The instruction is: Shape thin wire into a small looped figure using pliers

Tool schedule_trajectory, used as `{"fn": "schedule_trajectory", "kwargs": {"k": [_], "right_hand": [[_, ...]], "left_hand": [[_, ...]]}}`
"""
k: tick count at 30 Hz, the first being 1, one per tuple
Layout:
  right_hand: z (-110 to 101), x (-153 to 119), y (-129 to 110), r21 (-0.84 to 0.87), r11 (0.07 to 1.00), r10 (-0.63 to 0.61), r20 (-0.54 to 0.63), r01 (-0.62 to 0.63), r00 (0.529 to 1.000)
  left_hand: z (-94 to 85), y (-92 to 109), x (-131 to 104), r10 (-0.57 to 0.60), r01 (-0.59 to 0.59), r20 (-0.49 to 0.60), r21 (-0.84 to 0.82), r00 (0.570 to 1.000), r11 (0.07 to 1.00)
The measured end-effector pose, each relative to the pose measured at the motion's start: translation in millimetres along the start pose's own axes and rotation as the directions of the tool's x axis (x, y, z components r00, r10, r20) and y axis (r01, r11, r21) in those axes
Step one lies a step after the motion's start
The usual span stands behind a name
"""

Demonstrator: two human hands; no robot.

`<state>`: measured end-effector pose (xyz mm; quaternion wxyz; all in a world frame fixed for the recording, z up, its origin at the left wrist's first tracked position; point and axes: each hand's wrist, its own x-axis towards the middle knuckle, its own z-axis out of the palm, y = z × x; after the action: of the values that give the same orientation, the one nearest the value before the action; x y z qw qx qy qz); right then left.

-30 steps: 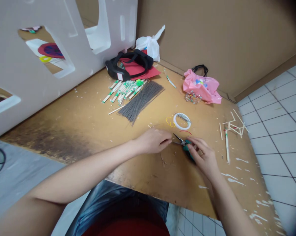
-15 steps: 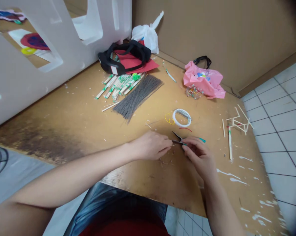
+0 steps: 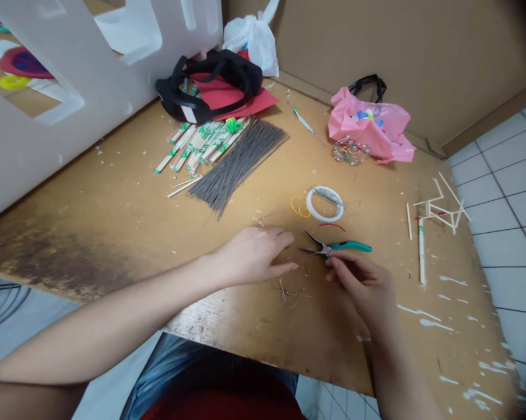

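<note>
Overhead, a head-worn camera looked down on a tabletop (image 3: 127, 233) with a white panel (image 3: 105, 81) standing along its left edge. Green-and-white packets (image 3: 186, 147) lay loosely piled below a black headset (image 3: 193, 108), which rested partly over red paper (image 3: 258, 100). A small green piece (image 3: 232, 125) sat on the pile, and a bundle of gray wires (image 3: 241, 163) fanned out beside it, with a tied white bag (image 3: 263, 44) behind the headset.

The left hand (image 3: 249, 256) hovered nearer the person, its fingers spread from the thumb and gripping nothing visible, close to the tips of the pliers (image 3: 353, 246). Thin wires (image 3: 283, 291) lay tangled below it. A yellow wire (image 3: 295, 207) curled against a white ring (image 3: 309, 204), and a red wire (image 3: 333, 225) lay between the ring and the pliers.

The right hand (image 3: 368, 283) held the pliers near their joint, its fingers closed in a pinch, the tool's jaws parted toward the left hand. Farther back, beaded wire (image 3: 350, 153) lay against a pink bag (image 3: 388, 131). At far right rested a frame of thin sticks (image 3: 435, 211).
</note>
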<state>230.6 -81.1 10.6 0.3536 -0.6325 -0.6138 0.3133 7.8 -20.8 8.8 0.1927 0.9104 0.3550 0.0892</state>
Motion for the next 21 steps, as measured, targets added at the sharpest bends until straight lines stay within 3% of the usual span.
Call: {"fn": "schedule_trajectory", "kwargs": {"k": [3,7,12,17,21], "right_hand": [[-0.5,2.1,2.4,0.069,0.995,0.077,-0.048,-0.074,0.996],[1.6,2.3,2.3,0.027,0.996,0.080,-0.012,-0.080,0.997],[-0.6,3.6,2.8,-0.034,0.995,0.092,0.057,-0.090,0.994],[-0.1,5.2,9.2,-0.096,0.993,0.082,0.125,-0.070,0.989],[0.5,4.9,12.0,-0.102,0.991,0.093,0.120,-0.081,0.988]], "left_hand": [[3.3,-2.1,0.7,-0.075,0.073,0.056,0.045,0.996,0.996],[12.0,-1.2,1.6,-0.083,0.079,0.092,0.044,0.992,0.996],[9.4,-2.1,3.2,-0.035,0.037,0.056,-0.030,0.998,0.999],[4.6,-7.7,4.3,-0.069,0.069,-0.011,-0.030,0.998,0.997],[4.5,-7.8,0.7,-0.072,0.073,0.029,-0.003,0.997,0.997]]}}
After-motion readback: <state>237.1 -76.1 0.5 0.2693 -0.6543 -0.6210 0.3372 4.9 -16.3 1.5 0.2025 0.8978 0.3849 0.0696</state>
